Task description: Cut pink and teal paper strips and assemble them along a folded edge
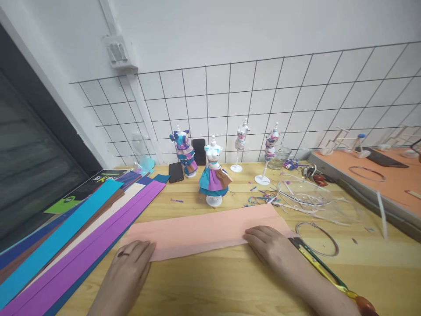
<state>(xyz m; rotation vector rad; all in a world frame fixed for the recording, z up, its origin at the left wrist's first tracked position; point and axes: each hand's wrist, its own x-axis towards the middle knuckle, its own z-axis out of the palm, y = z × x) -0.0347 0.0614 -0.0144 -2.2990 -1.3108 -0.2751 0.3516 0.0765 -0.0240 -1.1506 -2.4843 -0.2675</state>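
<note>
A wide peach strip of crepe paper (pixel 204 235) lies across the table in front of me, its near edge showing a paler fold or band. My left hand (pixel 134 265), a dark ring on one finger, rests flat on the strip's left end. Over the right part of its near edge lies my right hand (pixel 266 243), fingers stretched out and thumb hidden. Just behind the paper stands a small white dress form (pixel 213 153) wearing a turquoise, purple and brown paper skirt (pixel 215 181).
Coloured paper strips (pixel 88 245) fan out at left. More dress forms (pixel 185 151) and two phones (pixel 176 172) stand or lie behind. Paper scraps (pixel 263 197), a tape ring (pixel 317 239) and a long yellow-green tool (pixel 315 263), partly behind my right forearm, are at right.
</note>
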